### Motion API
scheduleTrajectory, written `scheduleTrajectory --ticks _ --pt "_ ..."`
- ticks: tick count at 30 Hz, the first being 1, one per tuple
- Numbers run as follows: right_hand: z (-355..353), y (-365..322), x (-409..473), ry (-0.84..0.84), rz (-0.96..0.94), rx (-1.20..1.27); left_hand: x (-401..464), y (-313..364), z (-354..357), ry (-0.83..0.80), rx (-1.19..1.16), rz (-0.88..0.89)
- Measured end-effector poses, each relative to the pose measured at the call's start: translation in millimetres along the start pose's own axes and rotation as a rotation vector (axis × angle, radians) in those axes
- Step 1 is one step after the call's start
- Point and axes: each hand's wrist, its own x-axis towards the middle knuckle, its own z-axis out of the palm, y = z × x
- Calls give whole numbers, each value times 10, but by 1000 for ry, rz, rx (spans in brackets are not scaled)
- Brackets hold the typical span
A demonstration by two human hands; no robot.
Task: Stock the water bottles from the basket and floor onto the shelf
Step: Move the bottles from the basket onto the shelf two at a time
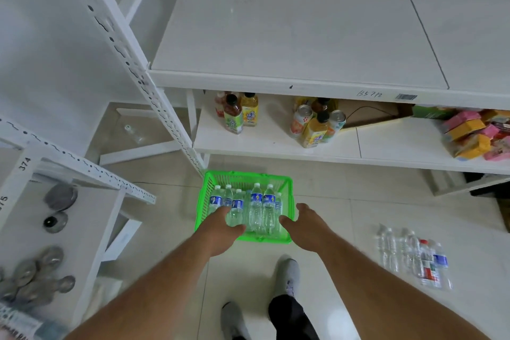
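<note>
both forearms fill the lower half of the frame, reaching forward and down toward the centre. the shelf (289, 36) spans the upper right, its wide white board nearly bare, with only a few clear bottles faintly visible at its back corner near the top of the frame; stocking looks barely begun. below it a lower board (276, 143) carries juice bottles and cans.

the basket (248, 178), green, sits on the floor at centre frame, directly ahead of the hands and just in front of the shelf's post. its bottles (256, 208) lie packed side by side, caps pointing away toward the shelf, so their long axes run straight out from the hands. a second cluster, the floor bottles (414, 257), lies at lower right, well apart from the basket.

the left hand (220, 232) is over the near left part of the basket, fingers spread wide, fingertips on or just above a bottle; i cannot tell whether they touch. the right hand (303, 225) is open too, hovering at the basket's near right rim, holding nothing. both are about equally near; the left looks likelier to close first, and a grip across a bottle's body would suit that axis.
</note>
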Motion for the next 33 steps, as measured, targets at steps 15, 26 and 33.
scheduleTrajectory --ticks 15,26,33 --pt "306 508 2247 -82 132 207 1857 -109 949 -4 -65 -118" --pt "1442 975 4140 -116 186 265 3621 -899 1896 44 -72 -202" --pt "1991 1223 5062 -82 171 155 4415 -1251 2370 16 -67 -201"
